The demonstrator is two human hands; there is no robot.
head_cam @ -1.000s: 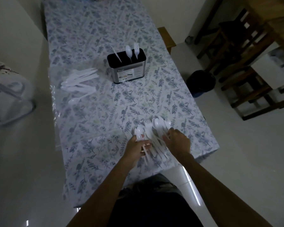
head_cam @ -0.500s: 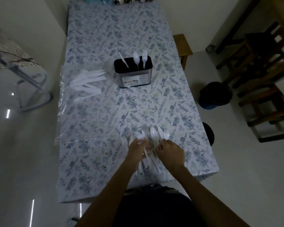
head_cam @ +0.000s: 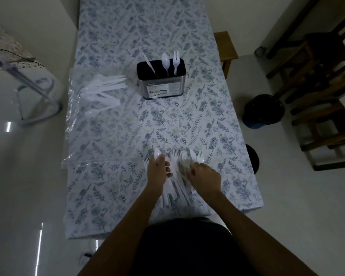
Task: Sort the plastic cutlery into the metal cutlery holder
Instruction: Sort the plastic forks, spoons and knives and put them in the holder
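Dim room, floral tablecloth (head_cam: 112, 176). My left hand (head_cam: 157, 172) pinches a spoon (head_cam: 158, 154); right hand (head_cam: 204, 179) curls on the near cutlery pile (head_cam: 180, 166). Sorting step; next, I'd judge, a carry to the distant metal holder (head_cam: 161, 81).

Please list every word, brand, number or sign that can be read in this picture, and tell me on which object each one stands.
"Kano", or something close to it; the last letters are unclear: brand word at the top left of the label on the front of the metal cutlery holder.
Remaining print on that label: too small and blurred to read.
No other text is visible anywhere.
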